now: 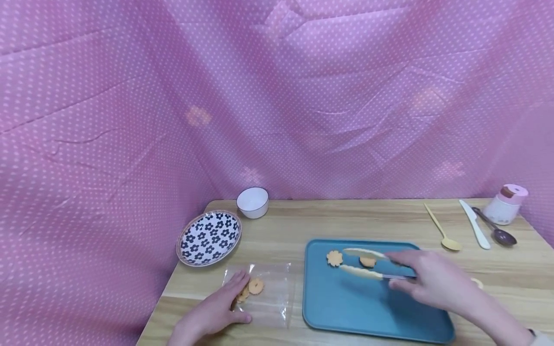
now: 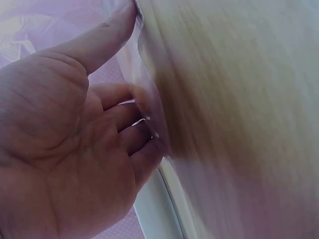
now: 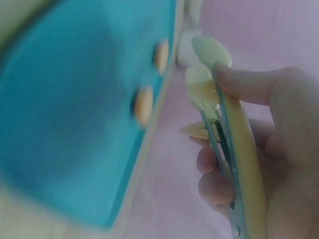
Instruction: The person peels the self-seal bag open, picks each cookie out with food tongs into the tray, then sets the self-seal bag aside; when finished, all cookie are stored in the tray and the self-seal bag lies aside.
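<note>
My right hand [image 1: 437,281] grips a pair of cream-coloured tongs [image 3: 241,164] over the blue tray [image 1: 346,307]. Their tips are spread apart in the head view, with nothing pinched between them. Two orange-brown cookies lie near the tray's far side: a flower-shaped cookie [image 1: 334,258] just left of the tips, and another cookie [image 1: 368,261] partly behind the upper arm of the tongs. To the left, my left hand [image 1: 216,307] rests on a clear plastic bag [image 1: 272,302], thumb spread from the fingers. Several cookies [image 1: 256,286] are in the bag, some partly covered by the fingers.
A plate with dark flower patterns [image 1: 209,239] and a white bowl [image 1: 253,203] stand at the back left. Toward the back right lie a yellow spoon [image 1: 451,244], a pale knife [image 1: 476,228] and a dark spoon [image 1: 504,237], beside a pink-topped jar [image 1: 502,209].
</note>
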The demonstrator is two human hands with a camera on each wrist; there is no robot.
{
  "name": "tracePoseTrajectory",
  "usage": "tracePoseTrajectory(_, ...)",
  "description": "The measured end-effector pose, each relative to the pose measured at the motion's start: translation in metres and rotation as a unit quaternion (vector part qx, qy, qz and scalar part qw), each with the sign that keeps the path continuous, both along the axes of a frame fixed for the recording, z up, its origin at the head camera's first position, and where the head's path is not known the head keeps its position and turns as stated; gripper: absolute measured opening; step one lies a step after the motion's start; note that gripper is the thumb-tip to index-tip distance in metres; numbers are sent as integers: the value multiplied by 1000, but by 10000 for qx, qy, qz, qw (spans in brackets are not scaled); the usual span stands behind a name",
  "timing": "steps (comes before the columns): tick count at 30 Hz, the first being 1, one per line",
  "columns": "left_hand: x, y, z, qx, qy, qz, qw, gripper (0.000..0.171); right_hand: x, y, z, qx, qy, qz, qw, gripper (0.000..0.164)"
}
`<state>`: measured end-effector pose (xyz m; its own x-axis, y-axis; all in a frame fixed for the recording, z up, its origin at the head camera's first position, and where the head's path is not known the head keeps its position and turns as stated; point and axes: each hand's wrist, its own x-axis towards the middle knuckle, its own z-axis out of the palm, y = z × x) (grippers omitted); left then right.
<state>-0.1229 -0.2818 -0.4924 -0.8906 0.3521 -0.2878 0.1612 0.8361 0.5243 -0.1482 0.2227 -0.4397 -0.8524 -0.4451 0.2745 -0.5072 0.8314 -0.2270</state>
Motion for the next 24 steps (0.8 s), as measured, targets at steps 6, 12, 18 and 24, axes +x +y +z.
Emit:
tracePoseTrajectory(6, 1, -1, 1, -60, 60, -76, 9999, 106, -3, -56, -2, 120, -445, 719, 9963, 46)
tracePoseTrajectory(12, 2, 0, 3, -81, 88, -54, 9999, 104, -16, -103, -1, 233, -658, 1043, 9921, 39)
tracePoseTrajectory(18, 2, -1, 1, -69, 123, -54, 9999, 97, -22, -127, 0, 442, -611, 1141, 9906, 26)
tracePoseTrajectory(24, 1, -1, 0, -54, 146, -42, 9999, 96, -24, -135, -3, 406, -556, 1338, 9886, 28)
